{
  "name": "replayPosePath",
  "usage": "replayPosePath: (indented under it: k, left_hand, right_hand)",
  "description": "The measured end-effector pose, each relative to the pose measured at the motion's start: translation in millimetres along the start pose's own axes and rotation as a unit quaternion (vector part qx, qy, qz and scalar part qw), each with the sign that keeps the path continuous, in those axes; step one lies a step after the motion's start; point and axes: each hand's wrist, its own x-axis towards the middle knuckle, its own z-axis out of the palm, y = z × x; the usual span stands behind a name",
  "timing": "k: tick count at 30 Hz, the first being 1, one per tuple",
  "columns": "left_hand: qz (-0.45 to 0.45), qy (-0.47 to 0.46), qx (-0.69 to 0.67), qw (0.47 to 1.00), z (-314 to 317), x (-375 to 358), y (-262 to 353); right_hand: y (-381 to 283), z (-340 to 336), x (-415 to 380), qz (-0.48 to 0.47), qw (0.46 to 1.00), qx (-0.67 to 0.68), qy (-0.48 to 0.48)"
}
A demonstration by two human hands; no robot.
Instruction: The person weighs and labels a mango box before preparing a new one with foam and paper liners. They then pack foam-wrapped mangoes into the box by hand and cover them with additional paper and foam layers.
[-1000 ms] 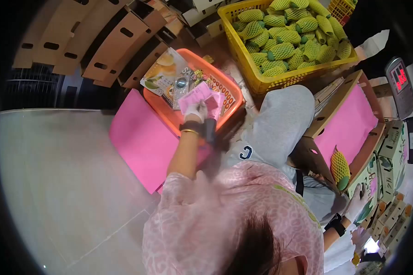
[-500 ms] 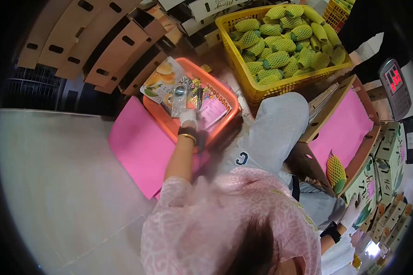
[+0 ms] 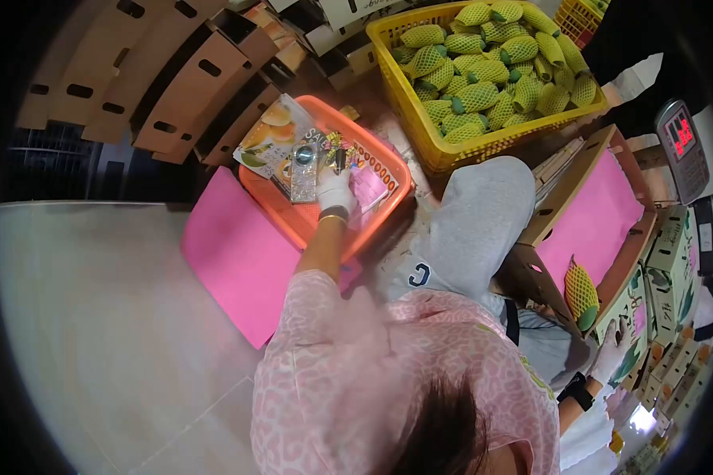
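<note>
My left hand (image 3: pixel 336 190), in a white glove, reaches into the orange plastic basket (image 3: pixel 293 228). Its fingers curl down between a dark pen-like item (image 3: pixel 341 161) and pink labels (image 3: pixel 369 186); what they hold, if anything, is hidden. Just left of it lies a clear tape dispenser (image 3: pixel 303 174), over a printed mango leaflet (image 3: pixel 271 134). My right hand (image 3: pixel 610 354), also gloved, rests with fingers extended against the side of a printed carton (image 3: pixel 632 317). Close to it, a mango in a yellow foam net (image 3: pixel 581 297) sits in an open carton (image 3: pixel 523 273) lined with pink paper (image 3: pixel 590 214).
A yellow crate (image 3: pixel 440 150) full of netted mangoes stands ahead. At the right is a scale display (image 3: pixel 681 146) with red digits. Brown cartons (image 3: pixel 186 99) are stacked at the upper left. Pink sheets (image 3: pixel 238 261) lie beside the basket on the tiled floor (image 3: pixel 119 317).
My left hand has moved slightly right and farther into the basket, toward the pink labels. My right hand has barely moved at the carton's side.
</note>
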Motion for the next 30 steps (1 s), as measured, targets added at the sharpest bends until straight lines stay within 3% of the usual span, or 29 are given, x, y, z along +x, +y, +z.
replayPosePath:
  k: [4, 5, 7, 9, 11, 13, 15, 17, 22, 25, 30]
  left_hand:
    - [-0.007, 0.018, 0.025, 0.999, 19, 4, -5]
    - [-0.015, 0.058, -0.003, 0.998, 38, 7, -12]
    - [-0.087, 0.022, -0.056, 0.994, 51, 14, -16]
    - [-0.154, -0.015, -0.090, 0.984, 55, 17, -16]
    - [-0.196, -0.040, -0.104, 0.974, 48, 14, -14]
    - [-0.124, -0.133, 0.005, 0.983, 5, 2, 1]
    - [-0.140, -0.123, -0.005, 0.982, 2, 1, 3]
    - [-0.159, -0.181, 0.022, 0.970, -6, -1, 11]
    - [-0.173, -0.151, 0.042, 0.972, -4, -5, 17]
    - [-0.110, -0.120, 0.013, 0.987, -4, -8, 17]
    - [-0.146, -0.192, -0.056, 0.969, 4, -9, 6]
  right_hand:
    - [-7, -1, -1, 0.009, 0.999, -0.030, 0.004]
    - [-5, -1, 1, 0.009, 0.999, -0.032, 0.003]
    - [-1, 0, 3, 0.016, 1.000, -0.002, 0.000]
    - [-14, 0, 3, 0.021, 0.998, -0.055, 0.003]
    - [-12, 2, 6, -0.020, 0.998, -0.057, 0.024]
    - [-18, 5, 8, -0.018, 0.999, -0.049, 0.016]
    - [-21, 9, 11, -0.017, 0.999, -0.040, 0.008]
    - [-24, 12, 15, -0.044, 0.995, -0.085, -0.006]
    - [-46, 16, 12, -0.061, 0.998, -0.030, 0.018]
    - [-47, 15, 11, -0.060, 0.997, -0.029, 0.032]
    - [-41, 13, 11, -0.058, 0.997, -0.040, 0.035]
